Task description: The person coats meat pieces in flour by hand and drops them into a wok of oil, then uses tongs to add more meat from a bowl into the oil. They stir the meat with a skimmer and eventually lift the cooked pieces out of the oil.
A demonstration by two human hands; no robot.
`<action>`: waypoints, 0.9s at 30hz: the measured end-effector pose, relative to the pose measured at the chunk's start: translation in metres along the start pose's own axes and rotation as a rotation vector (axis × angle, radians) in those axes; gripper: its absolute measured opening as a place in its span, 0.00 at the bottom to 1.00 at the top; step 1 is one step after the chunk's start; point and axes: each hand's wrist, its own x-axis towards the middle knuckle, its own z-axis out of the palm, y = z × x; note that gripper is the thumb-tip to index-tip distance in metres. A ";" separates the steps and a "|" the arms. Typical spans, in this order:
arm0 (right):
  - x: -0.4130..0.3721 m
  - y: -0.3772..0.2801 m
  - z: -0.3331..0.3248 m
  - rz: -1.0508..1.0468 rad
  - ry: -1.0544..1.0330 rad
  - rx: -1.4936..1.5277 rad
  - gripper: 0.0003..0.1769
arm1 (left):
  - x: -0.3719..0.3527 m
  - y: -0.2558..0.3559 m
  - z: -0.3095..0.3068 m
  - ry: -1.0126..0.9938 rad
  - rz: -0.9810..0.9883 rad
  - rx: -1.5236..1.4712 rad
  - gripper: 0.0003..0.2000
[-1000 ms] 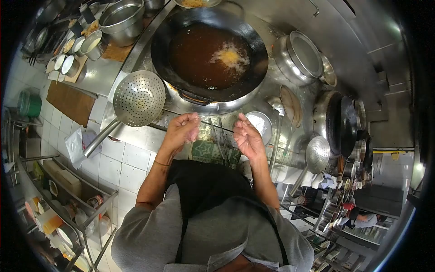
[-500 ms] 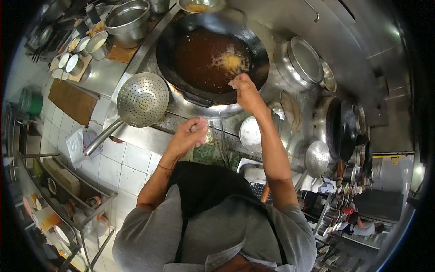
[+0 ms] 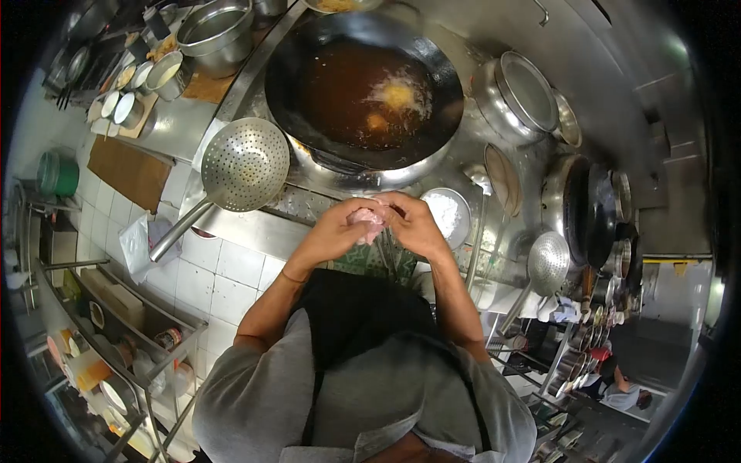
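Fingers [image 3: 353, 207] of your left hand [image 3: 330, 231] are curling around a pink lump [image 3: 367, 222] in the head view, while your right hand [image 3: 419, 228] is bunching its fingertips [image 3: 395, 204] at the lump's edge (whether they are pinching it, you cannot tell). You are holding it in front of the wok [image 3: 285, 92], where golden pieces [image 3: 398, 96] are bubbling in brown liquid [image 3: 332, 92]. Beside your right hand, white powder [image 3: 441, 210] is lying in a bowl [image 3: 466, 228].

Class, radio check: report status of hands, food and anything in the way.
Left hand holding pink meat-like lump; right hand at its edge. Two pieces frying in black wok. Perforated skimmer to the left, touching neither hand.
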 end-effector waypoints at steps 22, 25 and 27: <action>0.002 0.000 0.010 0.021 0.092 0.251 0.12 | 0.005 0.011 0.001 0.026 -0.290 -0.437 0.25; 0.002 0.004 0.006 0.034 0.011 0.136 0.11 | 0.005 0.005 0.002 0.064 -0.362 -0.416 0.22; 0.001 0.003 -0.005 0.219 -0.067 0.228 0.11 | 0.003 0.010 -0.003 0.044 -0.335 -0.283 0.19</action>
